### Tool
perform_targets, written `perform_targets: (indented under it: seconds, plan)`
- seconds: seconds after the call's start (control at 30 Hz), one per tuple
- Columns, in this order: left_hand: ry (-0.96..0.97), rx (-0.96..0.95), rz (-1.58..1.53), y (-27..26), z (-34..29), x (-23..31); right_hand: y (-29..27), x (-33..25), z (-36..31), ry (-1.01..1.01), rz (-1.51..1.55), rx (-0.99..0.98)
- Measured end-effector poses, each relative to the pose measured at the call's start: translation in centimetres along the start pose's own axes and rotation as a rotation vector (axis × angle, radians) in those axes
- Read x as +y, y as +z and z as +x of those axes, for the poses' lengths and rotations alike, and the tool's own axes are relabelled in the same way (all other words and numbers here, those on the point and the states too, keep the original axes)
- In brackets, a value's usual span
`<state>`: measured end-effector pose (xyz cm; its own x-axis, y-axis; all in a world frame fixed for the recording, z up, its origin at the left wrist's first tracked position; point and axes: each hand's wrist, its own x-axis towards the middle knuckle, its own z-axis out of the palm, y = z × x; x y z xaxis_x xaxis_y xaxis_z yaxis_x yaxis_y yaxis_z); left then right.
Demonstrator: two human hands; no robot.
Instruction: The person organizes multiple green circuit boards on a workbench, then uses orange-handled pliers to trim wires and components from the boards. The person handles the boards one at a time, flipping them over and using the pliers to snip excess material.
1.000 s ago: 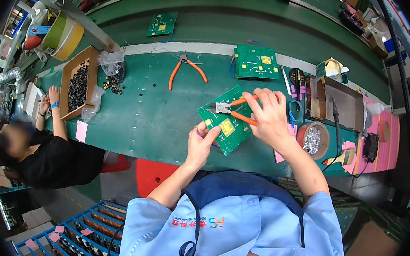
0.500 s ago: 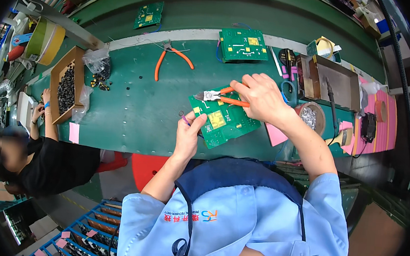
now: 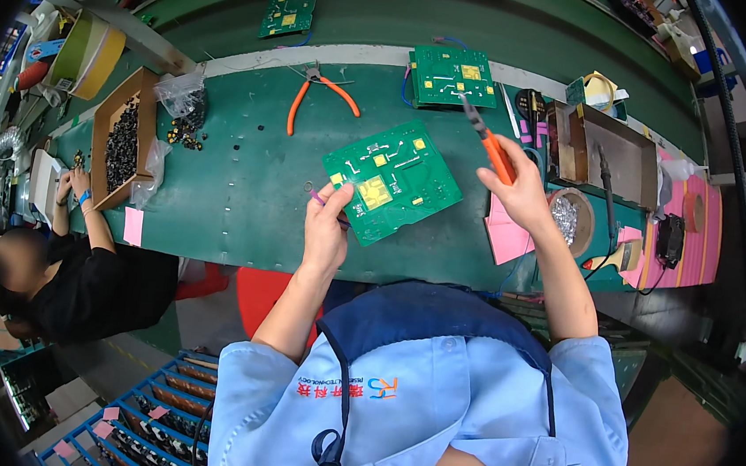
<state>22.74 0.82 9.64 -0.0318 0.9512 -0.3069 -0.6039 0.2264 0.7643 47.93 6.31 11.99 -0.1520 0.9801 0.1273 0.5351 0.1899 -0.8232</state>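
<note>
My left hand (image 3: 327,225) grips a green circuit board (image 3: 413,183) by its lower left corner, thumb on top. Yellow patches and white solder lines mark the board's upper face. A wire end with a purple sleeve pokes out beside my left thumb. To the right of the board, my right hand (image 3: 519,185) is closed round orange-handled cutting pliers (image 3: 497,155). Their jaws point up and to the left, apart from the held board. A second pair of orange-handled pliers (image 3: 316,95) lies on the table beyond the board.
Another circuit board (image 3: 451,76) sits at the back, and one more (image 3: 287,14) leans farther left. A box of black parts (image 3: 124,136) stands left, near a co-worker (image 3: 89,279). On the right are pink sheets (image 3: 508,236), a round tub (image 3: 572,219) and a soldering iron (image 3: 605,175).
The pliers have come off the board, moving right with my right hand, and now point up. My left hand has shifted slightly left and up with the board, which has turned a little.
</note>
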Motion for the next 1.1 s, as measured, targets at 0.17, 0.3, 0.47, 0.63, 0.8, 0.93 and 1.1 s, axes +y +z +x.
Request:
perform_targets:
  seconds: [0.17,0.3,0.47,0.63,0.8,0.93,1.1]
  plan:
    - [-0.009,-0.014,-0.049,-0.4,0.3,0.1,-0.1,1.1,-2.2,0.338,0.569,-0.194]
    - [-0.034,-0.018,-0.065,-0.2,0.3,0.0,0.6,0.2,-2.9,0.493,0.943,-0.286]
    - [-0.041,-0.023,-0.069,0.2,-0.1,0.4,1.6,-0.7,-2.8,0.436,1.076,-0.355]
    - [-0.047,-0.028,-0.066,0.0,0.0,0.3,1.7,-1.4,-3.0,0.428,1.059,-0.361]
    - [-0.086,-0.042,-0.060,-0.1,-0.2,0.4,1.6,-2.0,-3.2,0.425,1.004,-0.354]
    - [-0.130,-0.096,-0.044,-0.5,-0.2,0.9,1.8,-1.6,-3.4,0.407,1.010,-0.360]
    - [-0.136,-0.151,-0.017,-0.5,-0.3,1.3,1.9,-1.7,-3.8,0.422,1.007,-0.340]
